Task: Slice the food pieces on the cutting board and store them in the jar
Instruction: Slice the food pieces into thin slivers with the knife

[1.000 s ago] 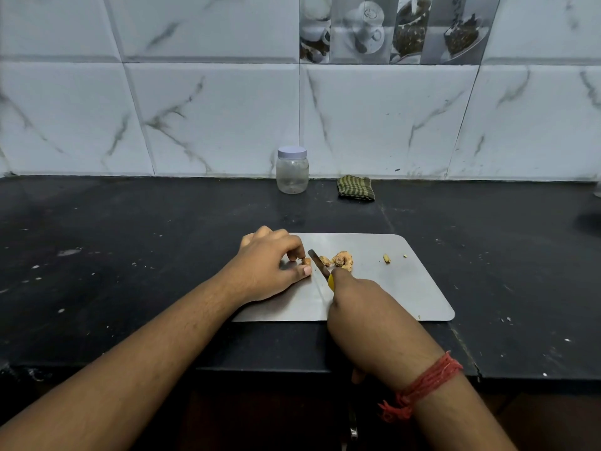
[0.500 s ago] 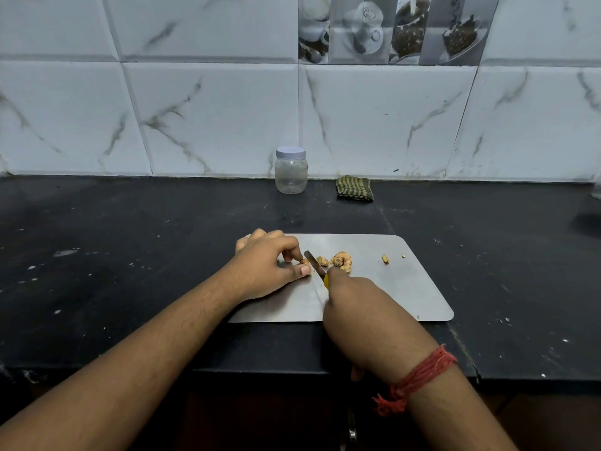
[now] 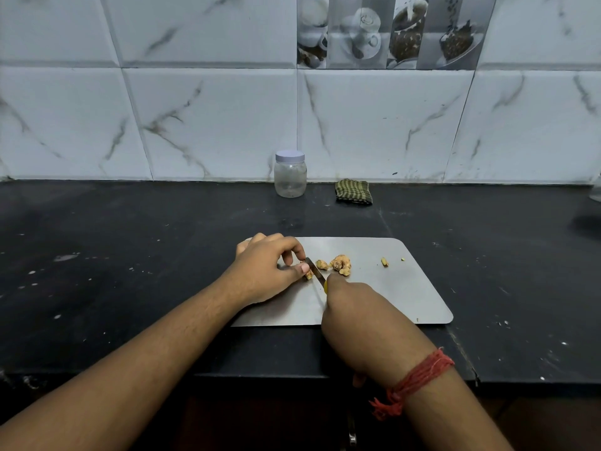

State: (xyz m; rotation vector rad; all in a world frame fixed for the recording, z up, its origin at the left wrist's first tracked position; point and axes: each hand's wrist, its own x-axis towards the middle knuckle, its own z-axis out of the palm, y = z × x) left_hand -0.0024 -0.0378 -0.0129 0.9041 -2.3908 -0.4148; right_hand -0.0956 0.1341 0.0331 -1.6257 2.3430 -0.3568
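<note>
Left hand (image 3: 266, 268): knuckles up, fingers curled, thumb and forefinger pinching. Right hand (image 3: 361, 317): back up, fist closed, forefinger extended forward. Both forearms bare, converging from below; right wrist banded red.

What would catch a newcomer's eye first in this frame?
Mid-counter, on the steel cutting board, the left hand pinches a food piece while the right hand holds a knife against it. The lidded jar stands by the wall behind.
</note>
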